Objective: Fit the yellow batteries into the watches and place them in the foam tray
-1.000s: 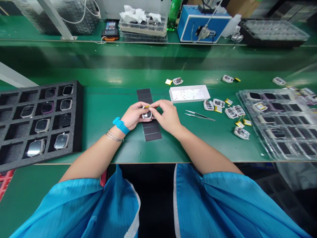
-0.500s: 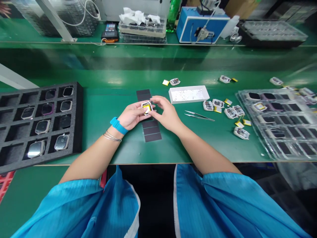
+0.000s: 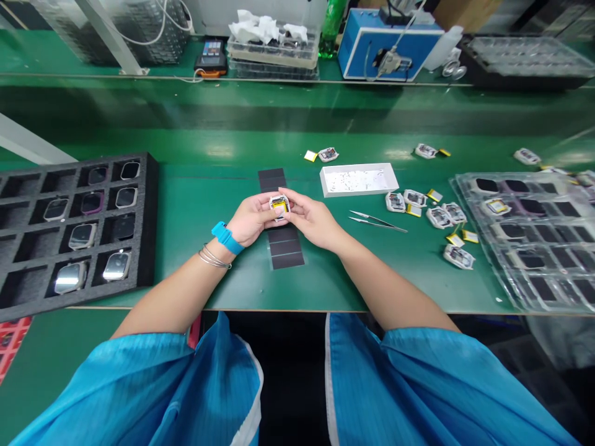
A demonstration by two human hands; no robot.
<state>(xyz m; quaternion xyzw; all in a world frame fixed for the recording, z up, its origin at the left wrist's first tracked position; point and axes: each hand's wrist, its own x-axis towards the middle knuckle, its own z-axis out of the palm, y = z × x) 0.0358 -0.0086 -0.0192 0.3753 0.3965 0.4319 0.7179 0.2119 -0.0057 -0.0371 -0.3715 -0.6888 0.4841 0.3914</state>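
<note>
- Gripping one open white watch case [image 3: 279, 198] between the left hand [image 3: 250, 220] and the right hand [image 3: 311, 222], over a segmented black strip [image 3: 287, 250] on the counter [image 3: 232, 288].
- Closed on it with both hands: left thumb across the front, right thumb and fingertips at the right edge.
- Done, to judge by looks: a yellow battery [image 3: 280, 206] lying within the frame of this case. Too small to tell whether fixed in place.
- Not done: closing of this case, with insides showing toward the camera.
- Apparently less far along: loose open cases [image 3: 396, 202] beyond the tweezers [image 3: 379, 221], several with yellow cells [image 3: 413, 210] lying outside, just beside them.
- In the black foam tray [image 3: 147, 248] at left: watches, screens upward, one to a slot, including a purple-framed one [image 3: 92, 202].
- In the shallow white box [image 3: 362, 191]: tiny dark specks, too small to name.
- In the stacked clear trays [image 3: 499, 266] at right: dark screens and watch bodies, plus an open case with a yellow piece [image 3: 497, 206] on top.
- On the shelf behind, in a clear lidless tray [image 3: 274, 57]: crumpled white tissue [image 3: 253, 29] over small, unclear parts.
</note>
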